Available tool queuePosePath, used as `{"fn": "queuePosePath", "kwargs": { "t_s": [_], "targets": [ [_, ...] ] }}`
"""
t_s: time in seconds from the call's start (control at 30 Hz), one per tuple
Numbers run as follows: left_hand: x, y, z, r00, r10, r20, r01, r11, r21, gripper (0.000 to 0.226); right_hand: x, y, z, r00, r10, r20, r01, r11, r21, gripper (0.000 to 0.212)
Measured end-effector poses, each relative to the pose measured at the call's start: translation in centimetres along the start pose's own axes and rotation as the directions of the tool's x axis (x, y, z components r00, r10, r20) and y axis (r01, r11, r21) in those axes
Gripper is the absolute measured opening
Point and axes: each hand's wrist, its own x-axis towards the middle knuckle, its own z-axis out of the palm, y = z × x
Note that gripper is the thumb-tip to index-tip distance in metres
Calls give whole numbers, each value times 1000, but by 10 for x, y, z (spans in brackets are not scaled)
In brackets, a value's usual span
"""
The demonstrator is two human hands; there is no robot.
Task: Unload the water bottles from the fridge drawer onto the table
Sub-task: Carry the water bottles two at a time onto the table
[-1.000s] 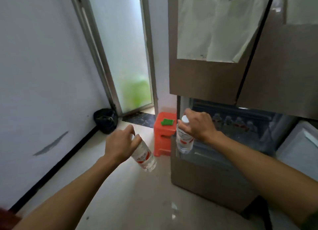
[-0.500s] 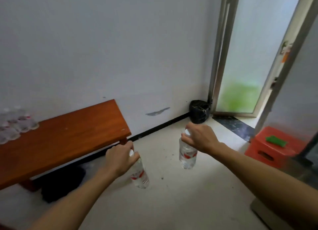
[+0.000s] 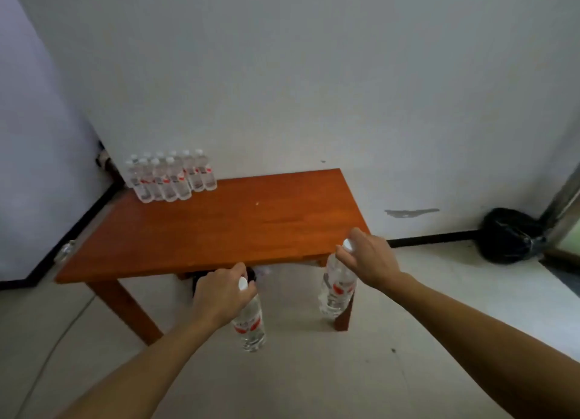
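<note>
While two clear plastic red-labelled water bottles hang before the orange-brown wooden table (image 3: 219, 227), the left hand (image 3: 219, 299) grips one (image 3: 249, 324) by its neck, the right hand (image 3: 367, 258) the other (image 3: 337, 290); a cluster of matching bottles (image 3: 171, 177) stands at the table's far left corner.

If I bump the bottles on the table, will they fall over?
Probably: the bottles are tall, narrow and close together, so one could topple others. They're round, so a fallen one would likely roll across the table.

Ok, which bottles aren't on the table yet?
The left bottle and right bottle, gripped by the left hand and right hand; the other bottles stand on the table.
</note>
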Motion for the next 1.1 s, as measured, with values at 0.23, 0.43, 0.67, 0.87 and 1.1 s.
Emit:
{"fn": "queuePosePath", "kwargs": {
  "t_s": [0.23, 0.43, 0.67, 0.87, 1.1],
  "targets": [
    [62, -97, 9, 990, -133, 47, 131, 991, 28, 23, 119, -60, 83, 987, -132, 93, 131, 991, 12, 28],
    [140, -164, -5, 982, -186, 33, 184, 981, 57, 20, 234, -104, 127, 969, -191, 158, 184, 981, 57, 28],
    [221, -244, -12, 966, -258, -20, 259, 966, 15, 20, 340, -156, 173, 964, -198, 176, 190, 980, 63, 29],
    [303, -321, -3, 991, -128, 33, 126, 990, 56, 20, 416, -187, 227, 982, -107, 158, 102, 994, 35, 30],
    [411, -407, -8, 997, 57, 44, -59, 997, 41, 25, 492, -224, 275, 986, 118, 117, -128, 988, 88, 31]
  ]
}}
